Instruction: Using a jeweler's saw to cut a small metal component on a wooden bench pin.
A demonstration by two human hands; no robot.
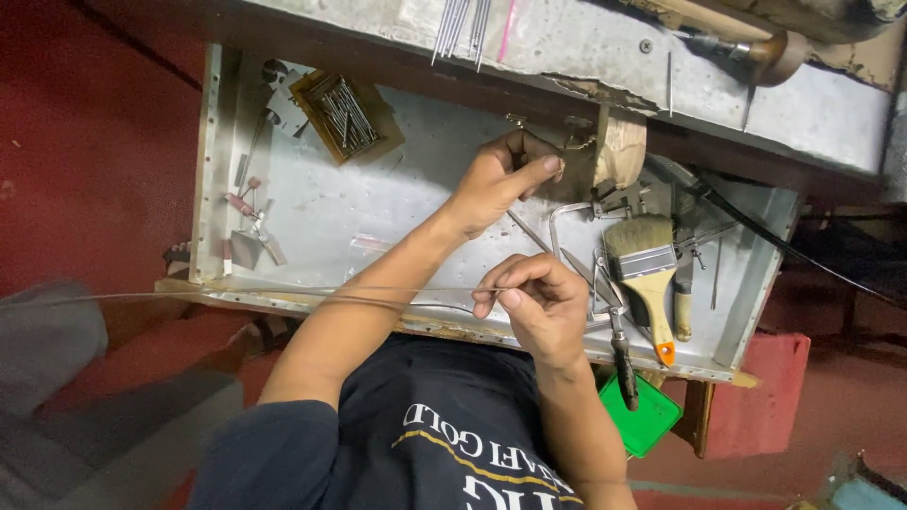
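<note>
Two hands work over the flat metal tray [312, 203]: the right hand [537, 304] pinches a long thin silver wire [283, 293], the left hand [501, 179] curls shut near a pale wooden block [621, 146].

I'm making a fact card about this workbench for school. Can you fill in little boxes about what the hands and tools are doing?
Place: metal tray on a workbench
Left hand: pinched shut near a wooden peg; what it holds is unclear
Right hand: grip pinching a thin wire that runs off to the side
Beside the right hand: paintbrush, dark-handled tool
Far corner: small box of nails
Under the tray: green box
</note>
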